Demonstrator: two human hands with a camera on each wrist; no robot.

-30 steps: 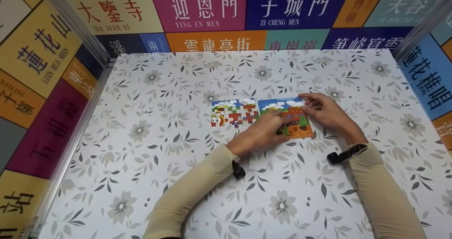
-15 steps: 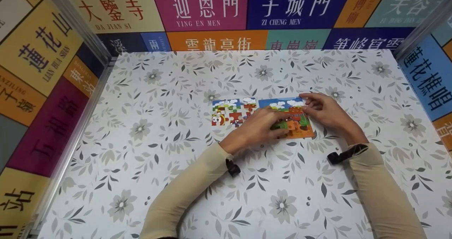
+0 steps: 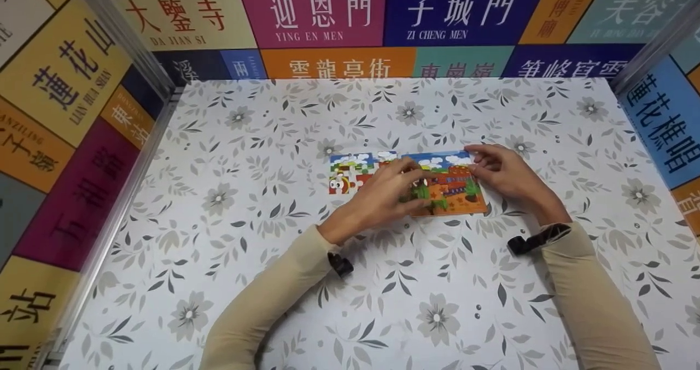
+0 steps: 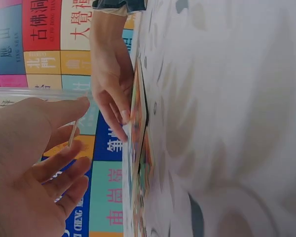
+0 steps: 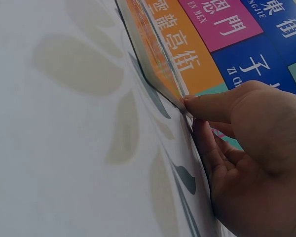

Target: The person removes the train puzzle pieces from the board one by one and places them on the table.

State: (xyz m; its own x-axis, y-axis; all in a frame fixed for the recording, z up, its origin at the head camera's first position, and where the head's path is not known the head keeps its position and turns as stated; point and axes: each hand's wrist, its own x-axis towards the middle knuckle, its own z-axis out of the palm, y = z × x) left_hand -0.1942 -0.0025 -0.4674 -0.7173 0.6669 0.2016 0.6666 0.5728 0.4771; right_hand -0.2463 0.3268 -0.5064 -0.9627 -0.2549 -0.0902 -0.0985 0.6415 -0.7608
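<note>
My left hand (image 3: 383,192) is raised above the seam between the assembled puzzle (image 3: 340,165) and a colourful picture board (image 3: 462,203). In the left wrist view, its thumb and fingers pinch a thin puzzle piece (image 4: 73,132), seen nearly edge-on. My right hand (image 3: 506,170) stays at the far right corner of the board. Close up in the right wrist view, its thumb lies on the rim of the board (image 5: 160,74) with fingers below, pinching it. Part of the puzzle on the left and the board's near left side are hidden behind my left hand.
The table (image 3: 273,304) wears a white cover with grey flowers and leaves. Panels with Chinese lettering (image 3: 317,15) stand along its back and sides. A clear upright edging (image 3: 120,189) runs down the left side.
My left hand has drawn back leftward from over the board, showing more of its orange lower part and covering more of the left puzzle. My right hand has kept its place.
</note>
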